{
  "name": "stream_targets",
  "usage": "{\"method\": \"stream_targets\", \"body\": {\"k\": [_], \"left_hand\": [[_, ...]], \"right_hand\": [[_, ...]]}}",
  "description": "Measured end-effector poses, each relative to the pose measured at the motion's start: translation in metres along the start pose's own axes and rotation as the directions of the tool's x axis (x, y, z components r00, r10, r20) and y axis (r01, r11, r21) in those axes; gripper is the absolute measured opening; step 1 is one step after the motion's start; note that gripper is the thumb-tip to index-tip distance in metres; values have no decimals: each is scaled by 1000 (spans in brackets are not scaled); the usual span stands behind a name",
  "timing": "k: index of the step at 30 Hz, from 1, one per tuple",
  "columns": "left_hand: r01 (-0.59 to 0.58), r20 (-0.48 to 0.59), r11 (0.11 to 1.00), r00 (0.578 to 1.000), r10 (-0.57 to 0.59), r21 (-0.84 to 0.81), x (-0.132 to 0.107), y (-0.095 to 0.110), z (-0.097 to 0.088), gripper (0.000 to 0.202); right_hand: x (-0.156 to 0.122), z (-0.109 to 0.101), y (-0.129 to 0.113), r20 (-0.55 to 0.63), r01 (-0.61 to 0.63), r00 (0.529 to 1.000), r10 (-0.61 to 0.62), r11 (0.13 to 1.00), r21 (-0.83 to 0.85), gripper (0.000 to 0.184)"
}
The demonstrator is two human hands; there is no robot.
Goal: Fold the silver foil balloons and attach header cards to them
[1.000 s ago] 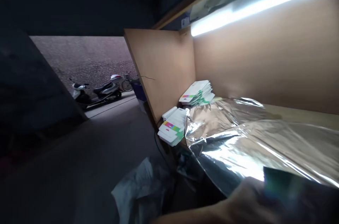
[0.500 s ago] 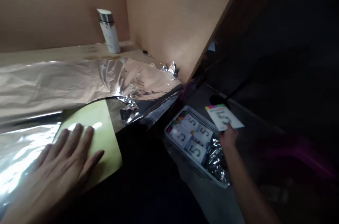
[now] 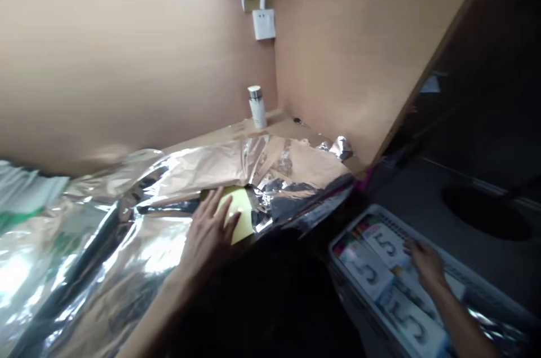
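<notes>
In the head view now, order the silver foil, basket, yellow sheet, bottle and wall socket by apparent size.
Silver foil
Basket (runs out of frame)
Yellow sheet (visible part)
Bottle and wall socket: too alike to rank

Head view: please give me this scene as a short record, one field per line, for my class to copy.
Left hand: laid flat over a yellow sheet
Right hand: at the basket; grip unclear
Basket: holds white cards marked 5
Silvery film: crumpled, beside the yellow sheet
Bottle: upright
Socket: above the bottle
</notes>
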State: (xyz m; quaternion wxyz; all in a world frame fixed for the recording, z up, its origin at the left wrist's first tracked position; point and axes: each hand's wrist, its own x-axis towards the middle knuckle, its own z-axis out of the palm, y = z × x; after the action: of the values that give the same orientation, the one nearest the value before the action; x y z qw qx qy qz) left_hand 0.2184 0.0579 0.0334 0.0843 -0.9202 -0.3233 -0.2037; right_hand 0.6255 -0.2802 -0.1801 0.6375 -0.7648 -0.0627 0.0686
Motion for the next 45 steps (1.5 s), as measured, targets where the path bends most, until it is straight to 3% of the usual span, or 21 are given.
{"method": "stream_targets", "body": {"k": [3, 6, 8, 10, 12, 16, 19, 21, 23, 25, 28, 29, 31, 36, 39, 42, 45], "left_hand": [[-210, 34, 965, 975, 218, -155, 8, 29, -10, 43], [-419, 173, 859, 861, 479, -294, 24, 68, -2, 54], [-439, 268, 845, 812, 519, -306, 35, 87, 11, 69], [-392, 327, 884, 825, 460, -255, 46, 93, 26, 74], [-338, 351, 922, 854, 384, -188, 57, 90, 39, 72], [-289, 358, 950, 880, 312, -118, 75, 83, 44, 71], [-334, 257, 937, 901, 351, -106, 72, 101, 29, 58], [-473, 194, 862, 842, 504, -183, 58, 120, 14, 58], [-614, 158, 736, 728, 668, -284, 40, 137, 0, 75], [-677, 141, 674, 667, 732, -296, 25, 148, -9, 76], [-722, 119, 656, 647, 753, -221, 19, 153, -13, 40], [-738, 109, 640, 633, 766, -215, 21, 153, -13, 37], [-751, 73, 621, 623, 779, -224, 24, 155, -12, 39], [-714, 38, 690, 691, 722, -122, 25, 168, -6, 42], [-741, 0, 665, 668, 744, -93, 29, 167, -4, 38], [-764, -36, 623, 636, 771, -166, 35, 161, -11, 32], [-734, -23, 642, 662, 749, -219, 33, 163, -20, 31]], "right_hand": [[-4, 58, -34, 138, -77, 989, 60, 989, 123, 39], [-22, 111, -69, 330, -121, 943, 32, 960, 254, 45], [-33, 133, -84, 463, -163, 886, 7, 940, 298, 51], [-44, 140, -92, 573, -216, 819, -24, 913, 346, 54], [-54, 136, -94, 609, -245, 792, -52, 886, 395, 53], [-65, 113, -101, 411, -122, 909, -75, 893, 432, 43], [-66, 98, -122, 279, 34, 954, -114, 961, 275, 42], [-64, 93, -142, 243, 174, 948, -207, 973, 149, 47], [-60, 88, -163, 238, 297, 924, -299, 954, 47, 52], [-56, 85, -179, 250, 355, 906, -341, 935, -9, 55], [-53, 82, -193, 269, 357, 901, -340, 934, -13, 56], [-53, 81, -196, 269, 345, 904, -331, 939, -5, 56], [-53, 80, -200, 267, 303, 917, -295, 953, 14, 56], [-53, 80, -202, 285, 182, 937, -200, 979, 89, 59], [-50, 80, -195, 276, 170, 942, -191, 980, 100, 60], [-45, 80, -184, 273, 175, 942, -197, 979, 102, 60], [-41, 78, -175, 299, 163, 933, -198, 977, 140, 59]]}}
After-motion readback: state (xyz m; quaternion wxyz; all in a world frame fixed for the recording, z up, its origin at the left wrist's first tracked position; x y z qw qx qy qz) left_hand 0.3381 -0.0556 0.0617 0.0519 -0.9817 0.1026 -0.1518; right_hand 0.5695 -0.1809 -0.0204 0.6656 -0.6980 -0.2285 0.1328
